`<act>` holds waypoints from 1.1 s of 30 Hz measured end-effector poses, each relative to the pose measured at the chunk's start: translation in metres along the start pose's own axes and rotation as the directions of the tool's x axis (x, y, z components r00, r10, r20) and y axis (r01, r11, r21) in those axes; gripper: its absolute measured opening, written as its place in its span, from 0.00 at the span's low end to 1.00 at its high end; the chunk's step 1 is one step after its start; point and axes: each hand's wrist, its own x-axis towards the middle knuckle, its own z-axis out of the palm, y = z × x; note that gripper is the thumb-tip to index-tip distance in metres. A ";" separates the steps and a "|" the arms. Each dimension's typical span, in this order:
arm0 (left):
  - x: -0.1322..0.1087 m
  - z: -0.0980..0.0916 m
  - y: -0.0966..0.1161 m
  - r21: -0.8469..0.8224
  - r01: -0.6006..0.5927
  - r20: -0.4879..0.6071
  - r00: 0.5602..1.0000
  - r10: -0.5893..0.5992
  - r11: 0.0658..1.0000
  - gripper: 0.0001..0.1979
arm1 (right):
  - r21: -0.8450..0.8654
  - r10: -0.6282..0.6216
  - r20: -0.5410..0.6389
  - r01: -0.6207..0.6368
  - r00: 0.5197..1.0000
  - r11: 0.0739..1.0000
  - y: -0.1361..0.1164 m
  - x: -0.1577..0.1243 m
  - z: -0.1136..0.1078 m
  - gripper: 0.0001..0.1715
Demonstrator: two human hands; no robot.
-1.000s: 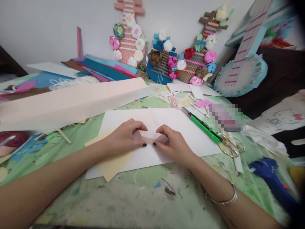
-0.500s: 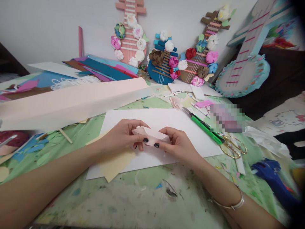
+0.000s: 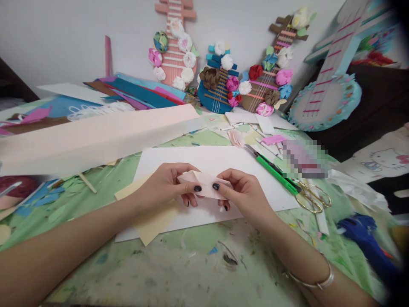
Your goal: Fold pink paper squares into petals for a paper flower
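Observation:
A small folded piece of pale pink paper (image 3: pixel 206 184) is held between my two hands, above a large white sheet (image 3: pixel 268 196). My left hand (image 3: pixel 169 183) pinches its left end, thumb on the near face and fingers behind. At the right end, my right hand (image 3: pixel 244 189) grips it the same way, thumb pressed on the front. Parts of the paper's ends are hidden by my fingers. Under my left wrist a pale yellow piece of paper (image 3: pixel 153 226) lies on the white sheet.
A green utility knife (image 3: pixel 276 172) and gold-handled scissors (image 3: pixel 311 198) lie right of my hands. Farther right is a blue glue gun (image 3: pixel 364 238). A long pale pink sheet (image 3: pixel 105 132) spans the left. Paper-flowered instrument models, including a blue one (image 3: pixel 214 87), line the wall.
My right hand has shifted slightly right, and its thumb now sits higher on the pink paper. The paper's near face shows more flatly between my thumbs.

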 end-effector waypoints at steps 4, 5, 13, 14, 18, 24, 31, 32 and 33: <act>-0.003 0.002 0.001 -0.011 -0.006 -0.025 1.000 0.005 1.000 0.09 | -0.010 -0.007 -0.003 0.007 1.000 1.000 -0.001 -0.001 0.002 0.11; -0.003 0.002 0.000 -0.015 -0.013 -0.030 0.999 0.013 1.000 0.08 | -0.005 -0.008 0.000 0.008 1.000 1.000 -0.001 -0.002 0.002 0.11; -0.001 -0.001 -0.003 -0.121 -0.018 0.007 1.000 0.019 0.992 0.05 | 0.087 -0.032 0.027 0.030 0.999 0.996 -0.001 -0.002 -0.003 0.07; -0.002 -0.002 -0.003 -0.129 -0.009 0.027 1.000 0.013 0.992 0.05 | 0.088 -0.032 0.025 0.030 0.999 0.996 -0.001 -0.002 -0.003 0.08; -0.004 -0.005 0.000 -0.132 0.008 0.115 0.993 0.008 0.991 0.08 | 0.073 0.000 0.042 -0.003 0.999 0.997 -0.002 -0.003 -0.004 0.10; -0.005 -0.007 0.001 -0.145 0.015 0.123 0.992 0.003 0.989 0.09 | 0.075 -0.034 0.029 0.031 0.999 0.997 -0.005 -0.006 -0.004 0.08; -0.005 -0.004 -0.002 -0.196 0.011 0.109 0.994 0.011 0.981 0.15 | -0.016 -0.055 0.014 0.055 0.998 0.998 -0.004 -0.007 -0.003 0.06; -0.006 -0.003 -0.003 -0.198 0.010 0.100 0.995 0.010 0.980 0.15 | -0.018 -0.063 0.013 0.063 0.998 0.998 -0.004 -0.007 -0.003 0.05; -0.006 -0.003 -0.003 -0.199 0.011 0.092 0.996 0.008 0.980 0.14 | -0.018 -0.071 0.012 0.072 0.997 0.997 -0.004 -0.008 -0.003 0.05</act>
